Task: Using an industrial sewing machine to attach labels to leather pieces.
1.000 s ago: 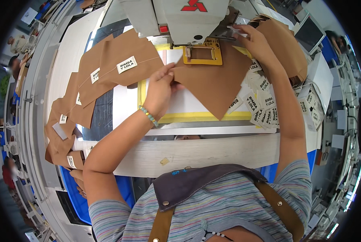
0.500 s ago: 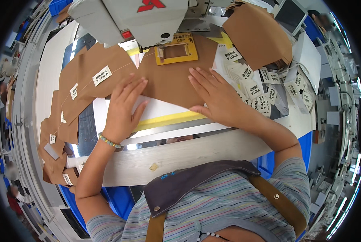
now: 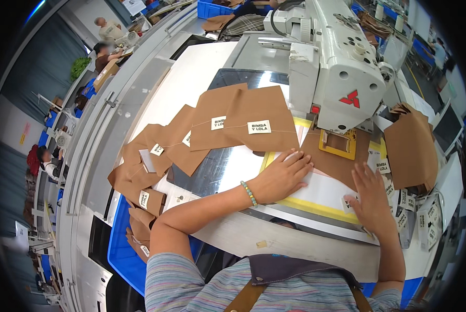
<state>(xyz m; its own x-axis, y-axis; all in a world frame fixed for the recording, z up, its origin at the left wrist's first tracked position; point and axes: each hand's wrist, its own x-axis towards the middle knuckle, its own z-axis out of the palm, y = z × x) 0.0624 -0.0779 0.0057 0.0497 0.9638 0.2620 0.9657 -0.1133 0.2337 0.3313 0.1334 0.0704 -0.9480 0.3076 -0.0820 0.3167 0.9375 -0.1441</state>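
Observation:
A brown fabric panel (image 3: 316, 151) lies under the yellow clamp frame (image 3: 339, 144) of a white sewing machine (image 3: 342, 73). My left hand (image 3: 282, 177) rests flat at the panel's near left edge, fingers stretched out. At the panel's near right corner is my right hand (image 3: 371, 200), fingers extended and slightly apart, close to a white label (image 3: 349, 204). No object shows in either hand. To the left trails a chain of overlapping brown panels (image 3: 261, 106), joined by thread, bearing white labels (image 3: 259, 127).
A stack of brown panels (image 3: 410, 148) stands right of the machine, with loose white labels (image 3: 402, 218) below it. The chain hangs over the table's left edge into a blue bin (image 3: 119, 236). A monitor (image 3: 448, 132) stands at far right. Other people sit at distant tables.
The view has swung left, so the machine and panels appear farther right. My right hand has slid back toward the panel's near right corner. My left hand stays by the panel's left edge.

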